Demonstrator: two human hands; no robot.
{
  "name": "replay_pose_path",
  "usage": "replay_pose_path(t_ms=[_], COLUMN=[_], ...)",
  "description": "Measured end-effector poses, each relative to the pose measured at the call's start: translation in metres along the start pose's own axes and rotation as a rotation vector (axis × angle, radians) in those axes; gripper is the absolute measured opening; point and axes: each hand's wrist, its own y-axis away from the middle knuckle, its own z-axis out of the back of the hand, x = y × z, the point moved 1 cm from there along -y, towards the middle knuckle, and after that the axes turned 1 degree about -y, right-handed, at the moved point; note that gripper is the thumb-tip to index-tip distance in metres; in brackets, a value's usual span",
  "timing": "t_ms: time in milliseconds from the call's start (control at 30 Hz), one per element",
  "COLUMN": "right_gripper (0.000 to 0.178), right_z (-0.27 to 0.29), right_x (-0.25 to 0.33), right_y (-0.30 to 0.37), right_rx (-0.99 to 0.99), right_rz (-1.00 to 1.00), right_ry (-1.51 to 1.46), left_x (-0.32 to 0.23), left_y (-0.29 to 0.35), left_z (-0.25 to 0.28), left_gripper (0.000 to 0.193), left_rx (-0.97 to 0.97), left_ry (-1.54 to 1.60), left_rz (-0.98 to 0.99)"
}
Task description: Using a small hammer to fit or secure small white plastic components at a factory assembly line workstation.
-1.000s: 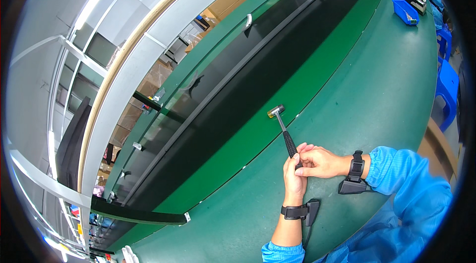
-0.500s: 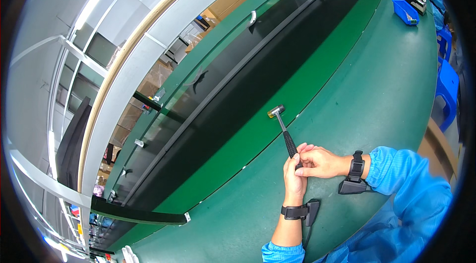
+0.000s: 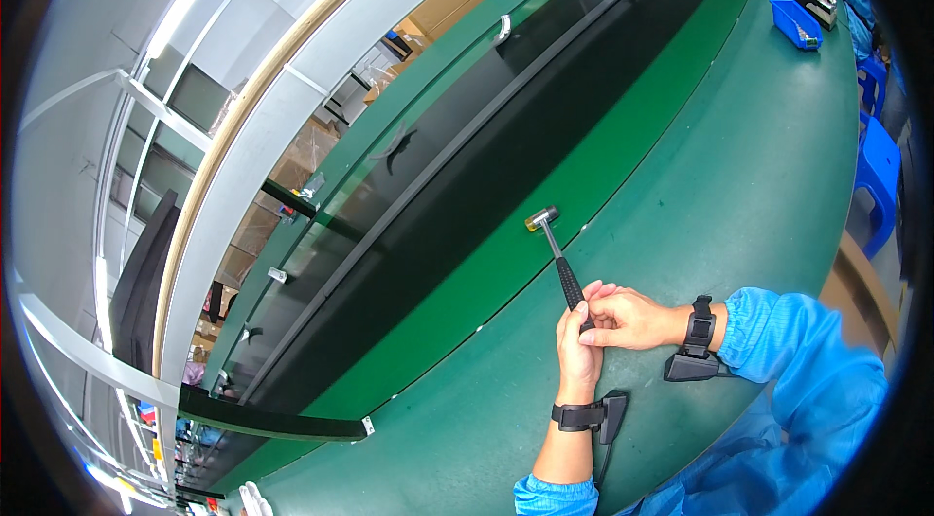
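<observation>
Head view: so both bare hands are bunched together over the green bench (image 3: pixel 720 195). Left hand (image 3: pixel 578 346) is wrapped round the butt end of a small hammer (image 3: pixel 568 281), and the right hand (image 3: pixel 632 316) pinches that same end, fingers overlapping the left's. Hammer points to 11 o'clock from the hands, its two-faced head over the brighter green strip (image 3: pixel 642 166); can't tell if it's touching. Black straps on both wrists, blue sleeves below. From the hands: blue bin (image 3: pixel 796 25) at 1 o'clock, blue chair (image 3: pixel 879 180) at 2, curved pale piece (image 3: pixel 504 30) on the dark belt around 11.
</observation>
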Motion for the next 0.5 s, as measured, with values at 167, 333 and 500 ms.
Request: replay_pose_path(t_ms=[167,333,500], right_gripper=[0.041,0.04,0.04], right_z=[-0.0003,0.0004,-0.0006], right_x=[-0.0018,0.0007,-0.0051], right_y=[0.0,0.0003,0.0002], right_rx=[-0.001,0.003,0.01], right_rz=[0.001,-0.013,-0.012], right_ry=[0.016,-0.008,-0.001], left_x=[-0.0003,-0.0004,0.0004], left_y=[0.0001,0.0003,0.0002], left_z=[-0.0006,-0.001,-0.0007], left_gripper=[0.051,0.051,0.048], left_rx=[0.002,0.0,-0.05], left_ry=[-0.004,-0.001,0.001], left_rz=[0.002,-0.002,-0.036])
